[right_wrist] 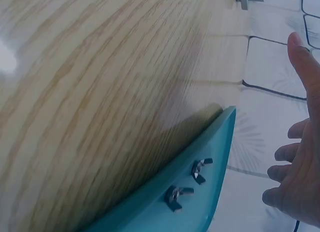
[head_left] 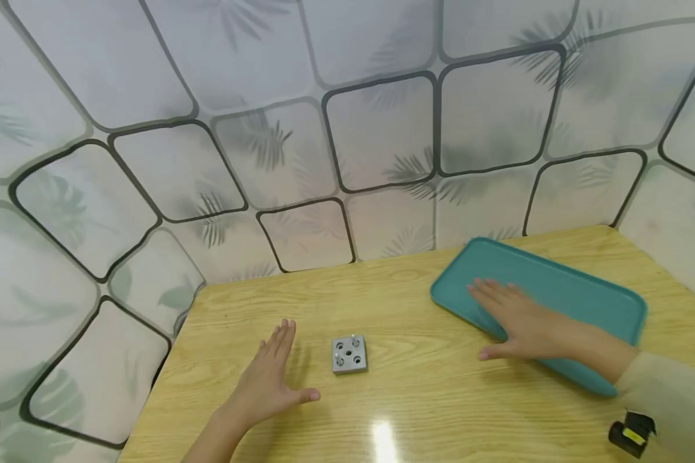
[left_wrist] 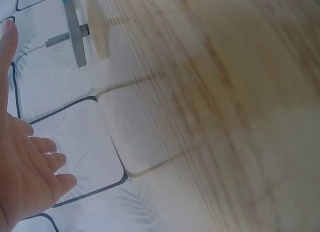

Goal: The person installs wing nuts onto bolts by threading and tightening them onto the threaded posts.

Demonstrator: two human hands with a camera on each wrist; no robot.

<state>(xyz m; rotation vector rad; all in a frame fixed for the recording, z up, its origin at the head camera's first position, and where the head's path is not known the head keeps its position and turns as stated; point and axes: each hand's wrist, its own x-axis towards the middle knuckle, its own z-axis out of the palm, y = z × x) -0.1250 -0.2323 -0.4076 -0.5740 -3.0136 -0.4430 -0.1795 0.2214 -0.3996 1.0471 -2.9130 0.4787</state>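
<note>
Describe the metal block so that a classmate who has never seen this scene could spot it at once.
Find the wooden table, with a teal tray towards its right side in the head view. Between that tray and the person's left hand lies a small, square, grey metal block. Unlike the far larger tray, it has two pins standing near opposite corners.

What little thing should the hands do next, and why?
I'd guess the right hand should pinch one wing nut from the tray. It's the hand nearer the tray, and it and the left hand look empty. Also, the metal block has pins standing up with no nuts seen on them.
</note>
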